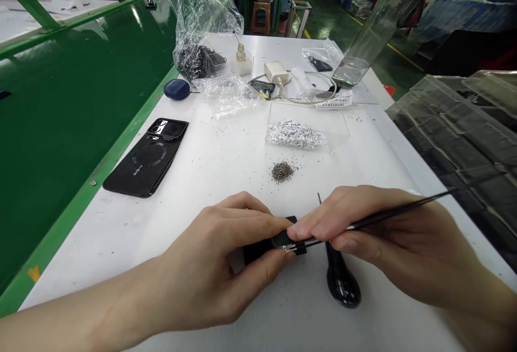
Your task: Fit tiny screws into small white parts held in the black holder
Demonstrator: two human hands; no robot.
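My left hand (pixel 226 258) is closed around a small black rectangular part (pixel 256 251), thumb and fingers pinching it from both sides. In my right hand (pixel 388 239) lies a pair of dark tweezers (pixel 399 206). Their tips reach the near edge of the black part, at a tiny white and metallic piece (pixel 287 248) beside my left thumb. Partly under my right fingers, a screwdriver with a glossy black handle (pixel 342 282) rests on the white table (pixel 218 163). Beyond my hands is a small heap of tiny metal pieces (pixel 282 171), probably screws.
A clear bag of small white pieces (pixel 294 134) lies behind the heap. A black phone case (pixel 147 157) is at the left edge. Farther back are a blue rounded object (pixel 176 89), a small glass bottle (pixel 241 53), a white charger (pixel 276 72) and a water bottle (pixel 365 40). Clear trays (pixel 456 126) stand right.
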